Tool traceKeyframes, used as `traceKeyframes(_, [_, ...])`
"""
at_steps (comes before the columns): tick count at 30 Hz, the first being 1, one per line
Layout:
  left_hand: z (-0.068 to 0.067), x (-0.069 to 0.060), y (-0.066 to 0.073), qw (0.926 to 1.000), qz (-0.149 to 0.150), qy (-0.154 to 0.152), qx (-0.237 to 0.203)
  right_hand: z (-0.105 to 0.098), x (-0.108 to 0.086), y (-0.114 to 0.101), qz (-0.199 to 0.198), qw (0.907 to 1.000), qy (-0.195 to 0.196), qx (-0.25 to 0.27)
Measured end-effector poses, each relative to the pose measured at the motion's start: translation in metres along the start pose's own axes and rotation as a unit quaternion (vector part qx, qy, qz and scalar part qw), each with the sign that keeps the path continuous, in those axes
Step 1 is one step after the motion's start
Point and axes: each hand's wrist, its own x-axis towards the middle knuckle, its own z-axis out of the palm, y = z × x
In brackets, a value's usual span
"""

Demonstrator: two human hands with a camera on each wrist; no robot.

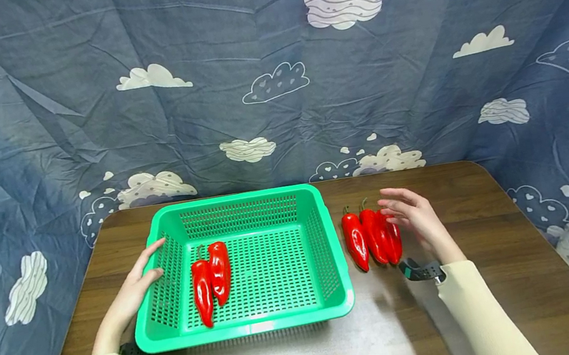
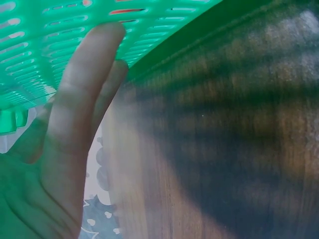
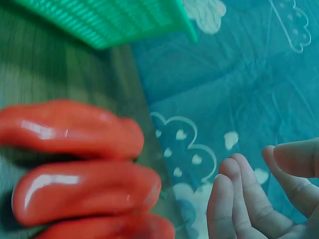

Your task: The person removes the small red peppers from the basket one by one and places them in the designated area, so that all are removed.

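Note:
A green plastic basket (image 1: 254, 327) stands on the table with two red peppers, one long pepper (image 1: 203, 290) and a second pepper (image 1: 220, 271), lying side by side on its left part. My left hand (image 1: 131, 296) is at the basket's left rim; in the left wrist view its fingers (image 2: 75, 99) extend fairly straight along the outside of the slotted wall. To the basket's right lie three more red peppers (image 1: 355, 241) in a row. Over the rightmost pepper (image 1: 394, 244) hovers my right hand (image 1: 420, 217), fingers loosely bent and holding nothing; the right wrist view shows them apart from the peppers.
The brown wooden table (image 1: 508, 278) extends right of the peppers and in front of the basket. Behind it hangs a dark blue cloth (image 1: 274, 116) with cloud prints. Dark bands, such as the right wrist strap (image 1: 421, 270), circle both wrists.

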Motion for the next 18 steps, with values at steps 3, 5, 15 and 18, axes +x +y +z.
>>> traceKeyframes(3, [0.000, 0.000, 0.000, 1.0000, 0.002, 0.000, 0.000, 0.007, -0.001, -0.007, -0.003, 0.9999, -0.014, -0.004])
traceKeyframes(5, [0.000, 0.000, 0.000, 1.0000, -0.001, -0.001, -0.001, 0.012, -0.001, -0.011, -0.006, 0.9996, -0.025, -0.013])
traceKeyframes(15, [0.001, -0.001, 0.000, 0.9997, -0.018, -0.008, -0.015, 0.037, 0.003, -0.025, -0.019, 0.9969, -0.066, -0.039])
traceKeyframes(18, [0.000, -0.001, 0.000, 0.9998, -0.012, -0.008, -0.013, 0.047, 0.004, -0.029, -0.023, 0.9961, -0.079, -0.033])
